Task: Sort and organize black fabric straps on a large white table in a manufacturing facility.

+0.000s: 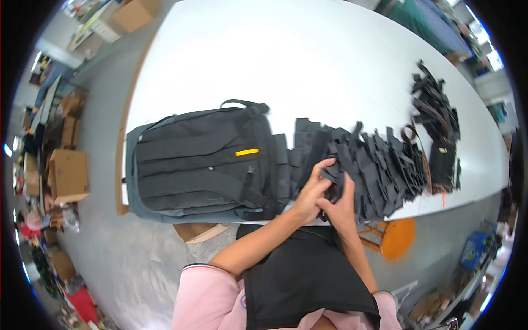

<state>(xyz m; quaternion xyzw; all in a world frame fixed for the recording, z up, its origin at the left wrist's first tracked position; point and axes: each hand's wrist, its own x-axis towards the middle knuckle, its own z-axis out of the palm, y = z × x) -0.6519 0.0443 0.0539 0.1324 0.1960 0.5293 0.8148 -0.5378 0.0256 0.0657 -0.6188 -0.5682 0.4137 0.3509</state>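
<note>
Near the table's front edge, my left hand (314,190) and my right hand (342,208) come together around a black webbing strap (331,175). Fingers of both hands are closed on it; dark pieces that may be buckles show between them, too small to make out. Just beyond and to the right lies a row of black strap pieces (379,176), laid side by side and overlapping. To the left, a black-and-grey backpack (192,165) lies flat with its shoulder straps up and a small yellow tag (247,152) on it.
The white table (264,60) stretches away in front of me. At its right lie a heap of black straps (437,107) and a dark pouch (443,165). An orange round stool (399,238) and an open cardboard box (198,232) stand below the front edge. More cartons (67,176) are at left.
</note>
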